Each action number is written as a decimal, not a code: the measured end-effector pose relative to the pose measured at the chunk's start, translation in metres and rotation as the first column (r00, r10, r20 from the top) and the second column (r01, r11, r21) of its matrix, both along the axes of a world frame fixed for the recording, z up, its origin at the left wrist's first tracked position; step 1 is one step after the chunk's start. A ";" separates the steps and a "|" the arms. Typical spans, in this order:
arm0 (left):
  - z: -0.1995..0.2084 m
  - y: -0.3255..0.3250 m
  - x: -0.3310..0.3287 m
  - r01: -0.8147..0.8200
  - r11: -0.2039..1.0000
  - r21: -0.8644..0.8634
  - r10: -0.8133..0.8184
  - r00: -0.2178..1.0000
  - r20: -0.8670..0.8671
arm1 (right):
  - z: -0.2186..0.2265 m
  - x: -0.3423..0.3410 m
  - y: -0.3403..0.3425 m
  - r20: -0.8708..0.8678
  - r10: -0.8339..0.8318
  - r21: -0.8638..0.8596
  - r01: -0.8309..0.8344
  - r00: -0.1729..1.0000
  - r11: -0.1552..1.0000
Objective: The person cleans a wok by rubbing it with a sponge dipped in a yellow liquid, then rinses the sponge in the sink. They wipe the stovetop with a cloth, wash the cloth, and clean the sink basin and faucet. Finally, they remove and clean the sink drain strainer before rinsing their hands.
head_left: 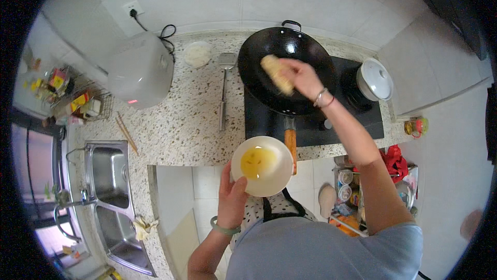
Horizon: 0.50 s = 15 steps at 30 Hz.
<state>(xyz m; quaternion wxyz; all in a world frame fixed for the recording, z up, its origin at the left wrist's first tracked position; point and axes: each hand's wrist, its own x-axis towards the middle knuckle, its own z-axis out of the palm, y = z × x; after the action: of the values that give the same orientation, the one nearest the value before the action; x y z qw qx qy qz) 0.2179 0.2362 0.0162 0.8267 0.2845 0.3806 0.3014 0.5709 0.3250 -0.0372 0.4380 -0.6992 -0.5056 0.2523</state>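
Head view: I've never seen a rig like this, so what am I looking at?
There is no machine here: these are a person's own bare hands, seen from above through a fisheye camera worn on the head, so straight edges bend. The left hand holds a white bowl with yellow liquid in it. The right hand holds a pale yellow oblong piece, too blurred to identify, over a black wok. The wok sits on a black cooktop, with a lidded white pot to its right. A metal spatula and chopsticks lie on the speckled countertop.
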 end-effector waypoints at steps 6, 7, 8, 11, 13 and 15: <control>-0.003 -0.042 -0.053 -0.175 0.984 -0.022 0.175 0.985 -0.003 | -0.059 0.080 -0.029 0.691 0.324 -0.617 0.294 0.646 0.731; -0.002 -0.047 -0.059 -0.206 0.978 -0.040 0.207 0.978 0.014 | -0.070 0.062 -0.023 0.670 0.304 -0.632 0.306 0.678 0.712; -0.001 -0.053 -0.069 -0.243 0.969 -0.035 0.243 0.970 -0.005 | -0.059 0.014 -0.010 0.617 0.247 -0.634 0.286 0.747 0.719; 0.001 -0.059 -0.089 -0.263 0.965 -0.012 0.263 0.965 0.007 | -0.044 -0.033 0.015 0.339 0.137 -0.400 0.010 0.931 0.917; 0.002 -0.062 -0.107 -0.304 0.953 -0.006 0.304 0.953 0.008 | -0.006 -0.088 0.031 0.064 0.115 -0.028 -0.113 0.991 0.993; 0.003 -0.062 -0.125 -0.345 0.938 -0.004 0.345 0.938 0.042 | 0.036 -0.150 0.037 -0.335 0.284 0.013 -0.298 0.898 0.955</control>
<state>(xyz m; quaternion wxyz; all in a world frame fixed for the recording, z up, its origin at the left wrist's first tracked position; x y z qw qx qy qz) 0.0931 0.1738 0.0197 0.7684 0.2081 0.4067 0.4482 0.4209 0.3623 -0.0013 0.4609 -0.5713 -0.5179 0.4393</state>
